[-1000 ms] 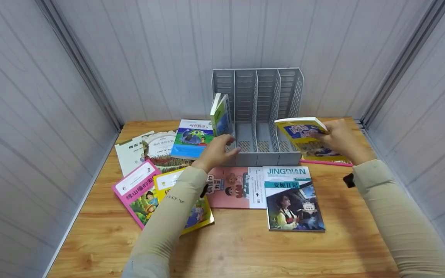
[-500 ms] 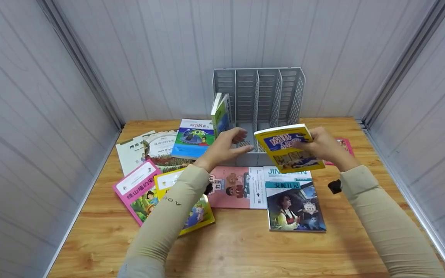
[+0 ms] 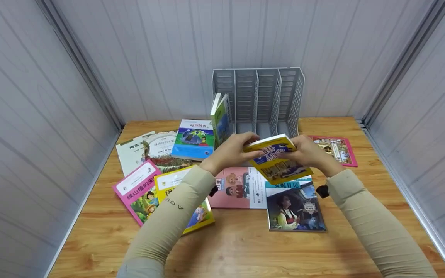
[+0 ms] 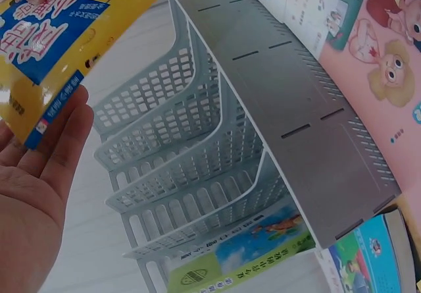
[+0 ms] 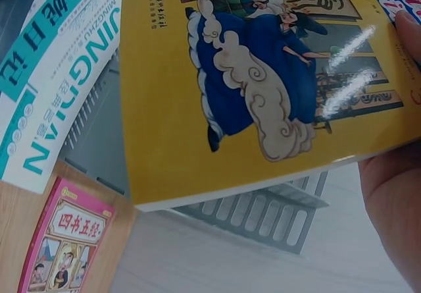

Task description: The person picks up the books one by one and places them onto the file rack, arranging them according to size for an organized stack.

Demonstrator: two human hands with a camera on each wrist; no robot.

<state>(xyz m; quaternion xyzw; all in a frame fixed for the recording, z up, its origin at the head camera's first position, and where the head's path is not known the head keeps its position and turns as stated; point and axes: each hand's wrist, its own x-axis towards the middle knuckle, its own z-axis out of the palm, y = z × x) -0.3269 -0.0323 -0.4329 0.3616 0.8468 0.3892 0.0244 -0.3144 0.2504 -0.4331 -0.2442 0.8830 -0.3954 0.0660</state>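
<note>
Three pale walls, wood-grained table, yellow book in both hands

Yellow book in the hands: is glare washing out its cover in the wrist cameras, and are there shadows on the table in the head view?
Right wrist: white glare streaks cross part of the yellow book's printed picture; left wrist: fainter shine by its title; head: soft shadows on the wooden table, between the sleeves.

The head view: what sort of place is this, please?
Probably a small work booth: pale panelled walls stand on three sides of a wood-grain table bearing books and a grey divided rack.
</note>
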